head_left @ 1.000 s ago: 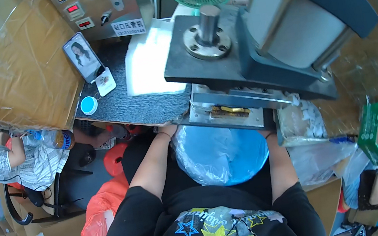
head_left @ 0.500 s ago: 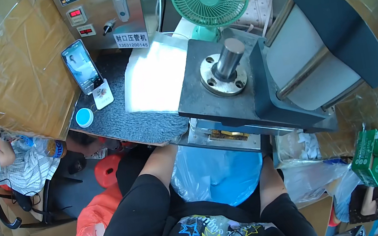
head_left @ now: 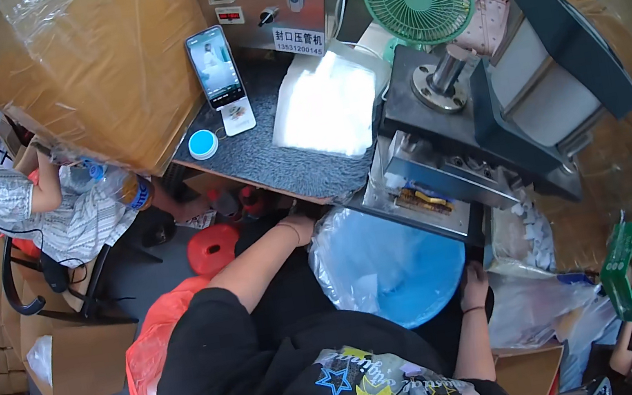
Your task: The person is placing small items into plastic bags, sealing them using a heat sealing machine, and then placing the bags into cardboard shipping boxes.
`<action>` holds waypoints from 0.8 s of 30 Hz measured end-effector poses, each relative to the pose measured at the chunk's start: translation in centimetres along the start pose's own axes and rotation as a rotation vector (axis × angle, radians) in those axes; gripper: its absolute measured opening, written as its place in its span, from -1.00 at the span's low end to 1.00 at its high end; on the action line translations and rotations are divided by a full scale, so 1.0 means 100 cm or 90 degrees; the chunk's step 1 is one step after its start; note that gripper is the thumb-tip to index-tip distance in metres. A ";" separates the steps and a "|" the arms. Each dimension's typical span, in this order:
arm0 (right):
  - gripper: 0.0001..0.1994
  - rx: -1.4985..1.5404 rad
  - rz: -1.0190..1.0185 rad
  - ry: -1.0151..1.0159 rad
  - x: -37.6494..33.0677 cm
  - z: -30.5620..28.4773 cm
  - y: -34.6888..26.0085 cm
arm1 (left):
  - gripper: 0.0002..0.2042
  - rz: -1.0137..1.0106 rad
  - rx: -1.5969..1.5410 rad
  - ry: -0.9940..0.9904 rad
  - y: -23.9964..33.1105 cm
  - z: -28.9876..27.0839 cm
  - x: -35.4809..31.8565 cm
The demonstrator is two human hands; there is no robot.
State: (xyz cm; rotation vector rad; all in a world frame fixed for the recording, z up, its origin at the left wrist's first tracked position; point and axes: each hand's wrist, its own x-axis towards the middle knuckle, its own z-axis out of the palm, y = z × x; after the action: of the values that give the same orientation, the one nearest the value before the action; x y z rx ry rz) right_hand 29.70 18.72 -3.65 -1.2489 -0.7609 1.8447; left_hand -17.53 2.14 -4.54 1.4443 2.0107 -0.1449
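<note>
Under the table edge, left hand and right hand at blue bin rim, grip unclear for both

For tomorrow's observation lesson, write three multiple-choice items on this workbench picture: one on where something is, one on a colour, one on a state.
1. Where does the phone stand?
A. propped upright on the grey mat
B. inside the blue bin
C. on top of the green fan

2. What colour is the bin lined with clear plastic?
A. red
B. blue
C. yellow

3. What is the right hand doing?
A. holding the phone
B. resting on the fan
C. touching the bin's rim

Answers:
1 A, the phone leans upright on a small stand on the mat, its screen lit.
2 B, blue shows through the liner between the left hand and the right hand.
3 C, its fingers lie on the bin's right edge, below the press machine.
</note>
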 end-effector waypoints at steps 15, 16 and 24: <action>-0.78 -0.957 -0.066 -0.569 -0.148 0.056 0.037 | -0.88 0.365 0.114 0.241 0.057 0.022 -0.157; -0.78 -0.956 -0.067 -0.570 -0.152 0.059 0.040 | -0.87 0.350 0.111 0.249 0.054 0.025 -0.163; -0.50 -1.045 0.064 -0.732 -0.121 0.056 0.070 | -0.71 0.173 0.300 0.058 0.086 0.014 -0.149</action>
State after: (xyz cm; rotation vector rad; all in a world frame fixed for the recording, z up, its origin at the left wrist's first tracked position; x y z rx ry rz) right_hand 25.35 4.41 -1.60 -0.7552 -3.2612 1.7243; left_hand -6.65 -7.21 5.03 2.0334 1.9057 -0.4668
